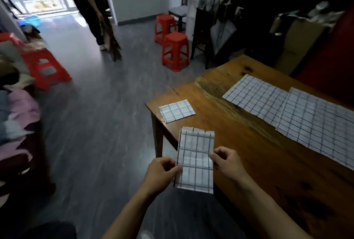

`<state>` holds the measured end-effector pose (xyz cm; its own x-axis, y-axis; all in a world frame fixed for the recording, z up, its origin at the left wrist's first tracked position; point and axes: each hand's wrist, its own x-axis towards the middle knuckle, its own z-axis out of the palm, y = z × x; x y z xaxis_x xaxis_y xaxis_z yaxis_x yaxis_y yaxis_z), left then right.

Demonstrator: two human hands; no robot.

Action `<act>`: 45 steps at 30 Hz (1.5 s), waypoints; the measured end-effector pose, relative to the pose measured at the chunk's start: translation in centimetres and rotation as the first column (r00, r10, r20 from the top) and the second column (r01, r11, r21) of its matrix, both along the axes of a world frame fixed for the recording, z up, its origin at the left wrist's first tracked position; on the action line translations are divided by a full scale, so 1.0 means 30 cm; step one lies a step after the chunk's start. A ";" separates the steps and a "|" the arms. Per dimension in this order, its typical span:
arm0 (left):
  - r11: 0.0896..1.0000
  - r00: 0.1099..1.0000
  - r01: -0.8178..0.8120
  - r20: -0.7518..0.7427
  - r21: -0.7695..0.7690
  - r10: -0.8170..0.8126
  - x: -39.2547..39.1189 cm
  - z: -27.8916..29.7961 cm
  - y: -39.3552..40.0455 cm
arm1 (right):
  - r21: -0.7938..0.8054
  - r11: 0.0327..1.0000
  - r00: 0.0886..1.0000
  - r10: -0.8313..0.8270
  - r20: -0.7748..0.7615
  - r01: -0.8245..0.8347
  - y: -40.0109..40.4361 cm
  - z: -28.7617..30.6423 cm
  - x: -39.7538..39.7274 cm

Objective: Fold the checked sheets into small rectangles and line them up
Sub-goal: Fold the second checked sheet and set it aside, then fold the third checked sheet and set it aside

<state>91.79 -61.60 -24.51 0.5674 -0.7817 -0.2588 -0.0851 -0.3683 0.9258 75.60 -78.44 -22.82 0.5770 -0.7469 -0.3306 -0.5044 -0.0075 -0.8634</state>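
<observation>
1. Left hand (162, 169) pinches the left long edge of the half-folded sheet (195, 160), thumb on top, fingers curled under.
2. Right hand (228, 162) pinches the opposite long edge at about the same height; fingertips pressed together on the paper.
3. The sheet hangs in the air between both hands, over the near corner of the wooden table (249, 162), not resting on it. Far end sticks up past the hands, top edge a bit ragged.
4. Looks like thin paper or light cloth, can't tell which: light, floppy, holds a crease, probably tears easily at that ragged edge.
5. Handling guess: grip at the edges near the corners, keep it taut, bring the far end over to the near end, then press the crease flat on the table.
6. One finished small rectangle (177, 111) lies ahead of the left hand, near the table's corner.
7. Two unfolded sheets (254, 95) (316, 121) lie flat, well ahead and right of the right hand, edges touching or overlapping.
8. Judged: one done, one in progress, two to go.
</observation>
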 end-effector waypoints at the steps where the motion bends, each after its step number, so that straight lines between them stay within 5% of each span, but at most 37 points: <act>1: 1.000 1.000 0.017 0.016 0.002 -0.017 0.037 0.002 -0.018 | -0.005 0.999 0.999 -0.034 -0.009 0.034 0.002 0.006 0.025; 12: 0.974 0.966 0.219 0.129 0.057 -0.225 0.342 -0.039 -0.266 | -0.023 0.942 0.940 -0.337 -0.062 0.336 -0.080 -0.045 0.229; 18: 0.938 0.901 0.317 0.263 0.140 -0.344 0.448 -0.025 -0.492 | 0.021 0.929 0.927 -0.365 -0.089 0.369 -0.248 -0.104 0.307; 25: 0.853 0.729 0.446 0.442 0.272 -0.522 0.524 -0.042 -0.758 | -0.061 0.898 0.883 -0.439 -0.163 0.435 -0.411 -0.124 0.349; 29: 0.799 0.687 0.507 0.407 0.324 -0.601 0.526 -0.094 -0.846 | -0.109 0.892 0.855 -0.453 -0.252 0.440 -0.458 -0.167 0.340; 33: 0.733 0.520 0.426 0.520 0.530 -0.678 0.559 -0.140 -0.863 | -0.055 0.977 0.828 -0.203 -0.522 0.205 -0.469 -0.202 0.324; 38: 0.750 0.464 0.446 0.591 0.489 -0.661 0.676 -0.094 -0.932 | -0.124 0.965 0.827 -0.264 -0.496 0.233 -0.473 -0.149 0.336; 42: 0.727 0.312 0.526 0.695 0.441 -0.647 0.731 0.080 -0.997 | -0.182 0.931 0.813 -0.365 -0.453 0.316 -0.455 -0.095 0.371; 45: 0.686 0.346 0.657 0.682 0.314 -0.644 0.740 0.131 -1.056 | -0.247 0.902 0.785 -0.430 -0.446 0.354 -0.417 -0.041 0.388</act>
<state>113.98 -93.27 -20.59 -0.1435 -0.9892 -0.0296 -0.8914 0.1162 0.4380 87.23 -90.96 -24.04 0.0207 -0.9338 -0.3572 -0.8378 0.1788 -0.5158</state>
